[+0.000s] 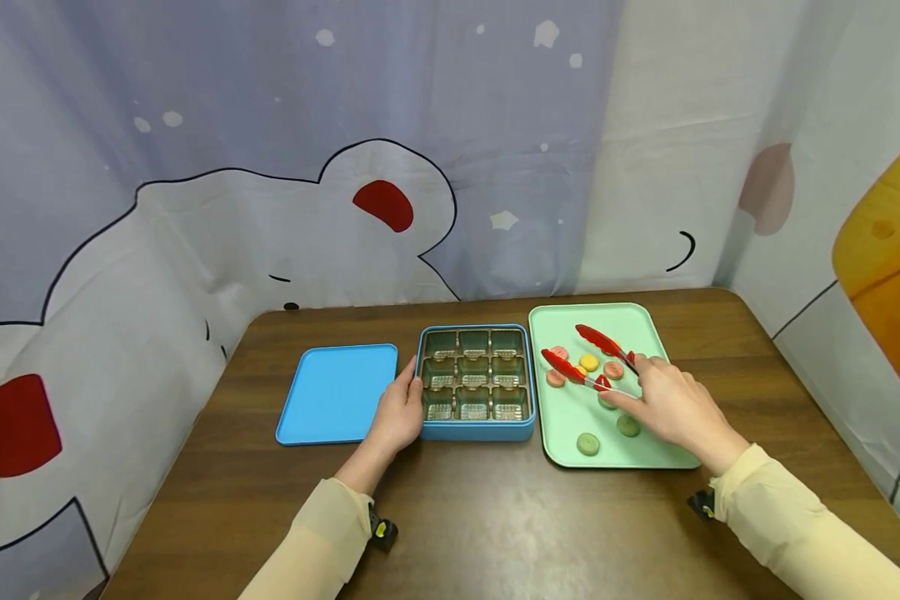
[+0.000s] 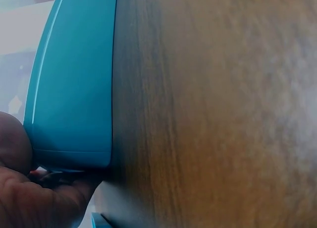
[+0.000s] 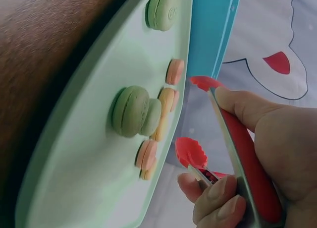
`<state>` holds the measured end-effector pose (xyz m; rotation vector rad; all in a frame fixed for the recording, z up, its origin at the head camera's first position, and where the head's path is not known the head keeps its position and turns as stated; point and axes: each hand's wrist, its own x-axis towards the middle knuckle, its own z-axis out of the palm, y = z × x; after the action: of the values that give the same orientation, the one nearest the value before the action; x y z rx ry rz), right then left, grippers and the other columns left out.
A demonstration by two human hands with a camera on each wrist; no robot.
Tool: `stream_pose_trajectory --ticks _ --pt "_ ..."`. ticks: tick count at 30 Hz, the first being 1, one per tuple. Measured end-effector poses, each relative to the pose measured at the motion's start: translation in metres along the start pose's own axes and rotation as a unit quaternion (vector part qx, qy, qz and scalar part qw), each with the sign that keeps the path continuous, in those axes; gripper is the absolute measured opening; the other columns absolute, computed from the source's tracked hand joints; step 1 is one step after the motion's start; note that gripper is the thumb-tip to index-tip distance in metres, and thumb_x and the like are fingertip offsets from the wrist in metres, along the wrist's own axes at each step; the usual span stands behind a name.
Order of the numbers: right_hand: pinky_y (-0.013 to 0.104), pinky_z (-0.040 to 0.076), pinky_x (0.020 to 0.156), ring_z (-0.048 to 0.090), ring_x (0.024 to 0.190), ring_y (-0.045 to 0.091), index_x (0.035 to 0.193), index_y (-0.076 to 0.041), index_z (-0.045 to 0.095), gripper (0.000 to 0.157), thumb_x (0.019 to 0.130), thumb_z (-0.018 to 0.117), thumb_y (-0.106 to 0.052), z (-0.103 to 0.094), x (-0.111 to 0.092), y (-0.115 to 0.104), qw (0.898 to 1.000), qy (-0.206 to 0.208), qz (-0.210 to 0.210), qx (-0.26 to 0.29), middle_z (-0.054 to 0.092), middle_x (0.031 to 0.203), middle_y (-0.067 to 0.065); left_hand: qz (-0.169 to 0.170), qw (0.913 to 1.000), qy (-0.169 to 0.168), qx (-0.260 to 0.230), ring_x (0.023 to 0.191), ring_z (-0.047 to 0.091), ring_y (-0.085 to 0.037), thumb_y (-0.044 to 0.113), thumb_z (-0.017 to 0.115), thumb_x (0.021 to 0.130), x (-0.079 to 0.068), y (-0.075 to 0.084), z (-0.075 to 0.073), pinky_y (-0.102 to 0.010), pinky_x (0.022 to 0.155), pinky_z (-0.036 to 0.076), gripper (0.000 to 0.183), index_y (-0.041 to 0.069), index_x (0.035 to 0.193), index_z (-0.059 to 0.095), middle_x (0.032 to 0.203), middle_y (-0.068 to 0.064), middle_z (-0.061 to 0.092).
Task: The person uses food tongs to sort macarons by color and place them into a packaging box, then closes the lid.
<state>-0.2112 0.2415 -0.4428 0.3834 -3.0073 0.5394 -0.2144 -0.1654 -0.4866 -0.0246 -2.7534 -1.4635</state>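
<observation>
My left hand (image 1: 401, 411) rests along the left side of a blue box (image 1: 477, 431), fingers against its outer wall and thumb by the rim. Inside the box sits a clear brownish plastic insert (image 1: 472, 372) with three rows of three bare compartments. My right hand (image 1: 675, 406) grips red-tipped metal tongs (image 3: 250, 161) over a pale green tray (image 1: 558, 442). The tong tips are spread apart with nothing between them. Below them on the tray lie several macarons: green ones (image 3: 130, 112), pink ones (image 3: 175, 72) and yellow ones (image 1: 588, 362). The tongs partly cover some in the head view.
A flat blue lid (image 1: 337, 396) lies on the wooden table (image 1: 457, 517) left of the box. The tray stands close beside the box's right side. A printed curtain (image 1: 495, 125) hangs behind the table and along its sides.
</observation>
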Motion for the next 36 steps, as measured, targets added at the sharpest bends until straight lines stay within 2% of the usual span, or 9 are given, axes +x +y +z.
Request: stream_pose_trajectory --ticks 5,7,10,13,16,19,36 --pt "0.049 0.051 0.062 0.06 0.075 0.029 0.132 0.008 0.065 0.074 0.095 0.075 -0.056 0.002 0.005 -0.005 1.0 -0.008 -0.002 -0.005 0.069 0.108 0.018 0.003 1.0 -0.001 0.004 0.15 0.037 -0.042 0.014 0.037 0.117 0.0 0.0 0.0 -0.059 0.12 0.032 0.053 0.0 0.166 0.028 0.161 -0.025 0.043" --pt "0.05 0.051 0.061 0.061 0.075 0.03 0.129 0.007 0.067 0.071 0.095 0.075 -0.055 0.003 0.007 -0.006 1.0 -0.01 -0.002 -0.004 0.07 0.11 0.018 0.003 1.0 0.0 0.005 0.15 0.037 -0.042 0.014 0.037 0.116 0.0 0.0 0.0 -0.059 0.12 0.032 0.052 0.0 0.166 0.028 0.161 -0.025 0.043" --pt "0.046 0.049 0.056 0.06 0.071 0.029 0.125 0.005 0.068 0.065 0.095 0.076 -0.053 0.004 0.009 -0.006 1.0 -0.014 0.001 -0.003 0.07 0.105 0.015 0.003 1.0 0.002 0.005 0.15 0.037 -0.042 0.014 0.037 0.117 0.0 0.0 0.0 -0.059 0.12 0.032 0.052 0.001 0.167 0.029 0.161 -0.025 0.043" --pt "0.041 0.044 0.051 0.057 0.065 0.027 0.109 -0.002 0.069 0.052 0.095 0.077 -0.051 0.004 0.011 -0.007 1.0 -0.023 0.005 -0.001 0.066 0.091 0.009 0.004 1.0 0.004 0.005 0.149 0.038 -0.041 0.015 0.037 0.117 0.0 0.0 0.001 -0.059 0.12 0.033 0.052 0.002 0.167 0.029 0.16 -0.024 0.044" --pt "0.04 0.042 0.05 0.055 0.061 0.025 0.095 -0.009 0.064 0.042 0.095 0.078 -0.049 0.005 0.013 -0.007 0.999 -0.032 0.007 0.0 0.06 0.081 0.004 0.005 0.9999 0.006 0.007 0.149 0.039 -0.041 0.015 0.037 0.117 0.0 0.0 0.001 -0.058 0.119 0.033 0.052 0.002 0.167 0.029 0.16 -0.024 0.045" --pt "0.041 0.042 0.049 0.054 0.06 0.024 0.09 -0.012 0.062 0.04 0.095 0.078 -0.049 0.004 0.015 -0.008 0.999 -0.037 0.008 0.001 0.057 0.077 0.002 0.004 0.9999 0.007 0.007 0.148 0.039 -0.041 0.015 0.038 0.116 -0.001 0.0 0.0 -0.058 0.119 0.033 0.052 0.002 0.167 0.029 0.159 -0.024 0.046" --pt "0.041 0.041 0.05 0.052 0.061 0.025 0.085 -0.015 0.063 0.033 0.094 0.08 -0.041 -0.004 0.018 -0.017 0.999 -0.048 -0.003 -0.002 0.057 0.075 0.003 -0.003 1.0 0.004 0.001 0.149 0.038 -0.042 0.015 0.038 0.117 -0.002 0.002 0.001 -0.058 0.12 0.033 0.053 0.003 0.167 0.029 0.161 -0.024 0.043"
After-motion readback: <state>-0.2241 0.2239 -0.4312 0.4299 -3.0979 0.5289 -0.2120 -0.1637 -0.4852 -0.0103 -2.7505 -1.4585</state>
